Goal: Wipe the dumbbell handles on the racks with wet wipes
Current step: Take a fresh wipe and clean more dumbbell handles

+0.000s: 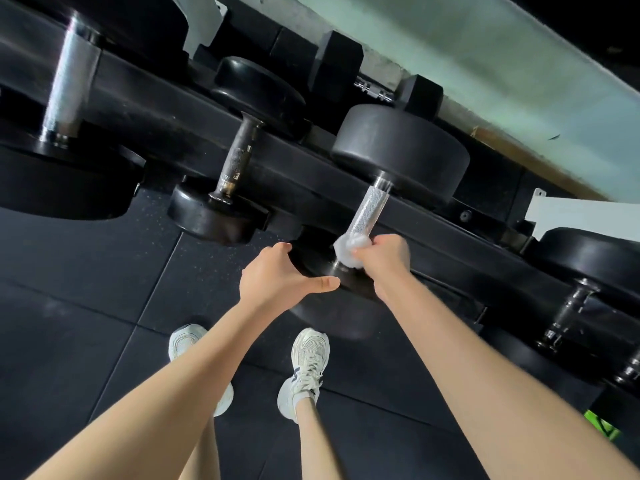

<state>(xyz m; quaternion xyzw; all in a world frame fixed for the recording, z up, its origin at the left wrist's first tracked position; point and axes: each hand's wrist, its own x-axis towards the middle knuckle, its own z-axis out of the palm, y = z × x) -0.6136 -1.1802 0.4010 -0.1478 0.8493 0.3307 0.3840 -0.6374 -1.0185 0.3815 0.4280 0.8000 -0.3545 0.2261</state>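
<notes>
Chrome knurled handle [367, 212] on the rack [166, 119] gets its wipe-down, right hand [384, 253] clamped round a wet wipe [347, 250] at the near end, left hand [277, 275] spread, bracing the near head [325, 289]; next, prob. stroke up w/ steady pressure.

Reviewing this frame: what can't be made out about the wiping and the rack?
Head view only:
- The near end of the handle: covered by the wet wipe and the right hand.
- Near weight head: partly hidden by the left hand and both forearms.
- Leftmost dumbbell: cut off by the left frame edge.
- Right-side dumbbells: dark, low detail.
</notes>
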